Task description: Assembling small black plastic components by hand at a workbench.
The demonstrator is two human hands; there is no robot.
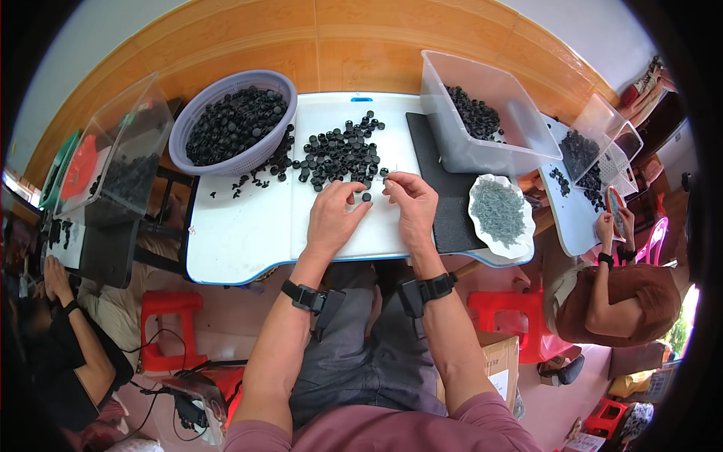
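Note:
My left hand (337, 218) is over the white tabletop, its thumb and index finger apart. One small round black cap (367, 196) lies just beyond its thumb tip. To the right, the fingertips of my right hand (414, 207) are pinched together; whatever is between them is too small to make out. A loose pile of black caps (339, 153) spreads just beyond both hands. At the right edge of the table, a white scalloped dish (477, 220) holds many small translucent grey pieces.
A lavender basket (178, 148) full of black parts stands at the back left. Behind the dish, a clear plastic bin (482, 156) with more parts sits on a black mat (450, 226). Red stools (169, 324) stand below. People work at side tables left and right.

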